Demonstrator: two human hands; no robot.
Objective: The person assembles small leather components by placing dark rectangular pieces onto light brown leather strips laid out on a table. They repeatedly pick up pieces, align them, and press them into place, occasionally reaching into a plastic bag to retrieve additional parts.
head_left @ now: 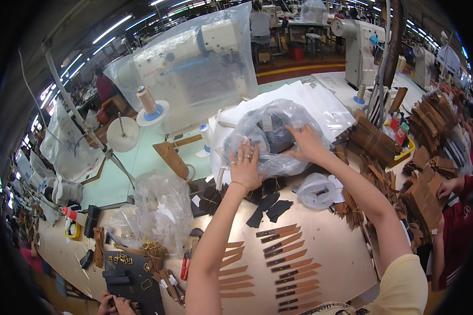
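Observation:
A clear plastic bag (294,165) with dark grey coiled material (276,137) inside lies at the far middle of the table, on white sheets. My left hand (245,167) rests on its near left side, fingers spread flat on the plastic. On the bag's right side is my right hand (307,145), thumb and forefinger apart beside the dark material; its other fingers are partly hidden. Closer to me, brown leather strips with dark end pieces (286,252) lie in an overlapping column. Plain brown strips (236,278) form a second column to their left.
Black pieces (268,209) and a small clear-wrapped roll (316,191) lie just before the bag. Crumpled plastic (160,210) sits left; bundled brown leather pieces (376,142) crowd the right. A plastic-covered machine (194,63) stands behind. Co-workers' hands show at lower left (118,304) and right (449,186).

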